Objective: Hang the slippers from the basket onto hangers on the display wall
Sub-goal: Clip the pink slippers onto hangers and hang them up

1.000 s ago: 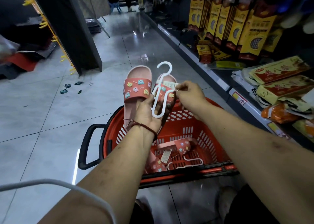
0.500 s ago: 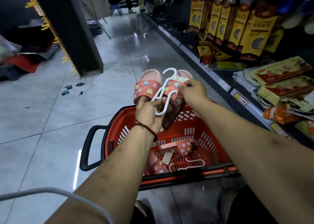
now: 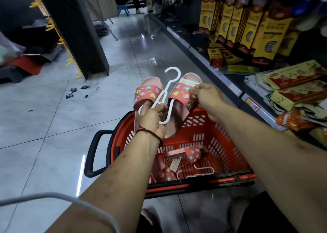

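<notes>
above the red basket (image 3: 219, 142), left hand (image 3: 152, 119) clamps the white hanger (image 3: 167, 98) and left slipper (image 3: 146, 98), right hand (image 3: 206, 98) pinches the right slipper (image 3: 182, 98) strap; advise seating both straps fully on the arms before lifting toward the wall.

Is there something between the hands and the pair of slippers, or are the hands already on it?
Nothing visible does. The left hand grips the white hanger and left slipper; the right hand pinches the right slipper at its strap. The display wall is not clearly in view.
</notes>
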A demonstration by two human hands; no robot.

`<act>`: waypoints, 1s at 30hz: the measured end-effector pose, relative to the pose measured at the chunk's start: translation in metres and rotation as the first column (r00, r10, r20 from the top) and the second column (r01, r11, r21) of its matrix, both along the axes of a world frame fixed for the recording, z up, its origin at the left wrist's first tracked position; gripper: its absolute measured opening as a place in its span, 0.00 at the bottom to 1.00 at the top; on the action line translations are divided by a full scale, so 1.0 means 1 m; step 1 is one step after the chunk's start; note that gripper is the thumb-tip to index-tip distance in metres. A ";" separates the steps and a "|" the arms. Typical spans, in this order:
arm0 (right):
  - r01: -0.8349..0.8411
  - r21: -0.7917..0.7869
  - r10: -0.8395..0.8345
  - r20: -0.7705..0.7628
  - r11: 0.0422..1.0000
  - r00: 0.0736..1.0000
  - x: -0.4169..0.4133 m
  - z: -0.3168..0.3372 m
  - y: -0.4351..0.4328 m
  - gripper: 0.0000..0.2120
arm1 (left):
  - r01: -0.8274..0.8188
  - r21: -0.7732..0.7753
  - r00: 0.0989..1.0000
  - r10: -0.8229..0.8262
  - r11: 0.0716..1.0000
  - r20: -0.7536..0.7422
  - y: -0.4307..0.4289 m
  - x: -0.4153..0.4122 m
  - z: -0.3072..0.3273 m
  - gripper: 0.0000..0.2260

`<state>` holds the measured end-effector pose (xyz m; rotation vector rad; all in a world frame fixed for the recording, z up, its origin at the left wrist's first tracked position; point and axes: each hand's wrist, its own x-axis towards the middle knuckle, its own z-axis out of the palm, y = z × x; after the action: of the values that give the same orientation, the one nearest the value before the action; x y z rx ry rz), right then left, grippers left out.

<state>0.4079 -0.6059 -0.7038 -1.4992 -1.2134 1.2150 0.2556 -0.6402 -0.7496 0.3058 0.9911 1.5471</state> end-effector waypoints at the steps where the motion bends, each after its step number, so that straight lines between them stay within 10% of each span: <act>1: -0.037 -0.005 0.037 0.001 0.999 0.999 -0.004 -0.001 -0.002 0.04 | 0.010 0.010 1.000 -0.010 1.000 -0.007 0.000 0.002 -0.001 0.17; 13: -0.198 0.053 0.179 0.247 0.979 0.952 -0.030 -0.016 -0.016 0.05 | -0.099 -0.041 0.992 0.102 0.994 0.080 -0.009 0.004 0.012 0.20; 24: -0.120 -0.145 0.085 -0.228 0.982 0.970 -0.039 -0.019 -0.019 0.08 | -0.005 -0.027 1.000 0.005 1.000 0.005 -0.015 0.007 0.020 0.30; 30: 0.024 -0.096 -0.050 -0.286 0.995 0.957 -0.026 -0.014 -0.011 0.09 | 0.127 -0.051 0.933 -0.137 0.991 -0.332 -0.029 0.009 0.032 0.11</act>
<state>0.3820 -0.6166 -0.7180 -1.3464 -0.9425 1.4237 0.2649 -0.6692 -0.7175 0.6186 1.2295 1.3821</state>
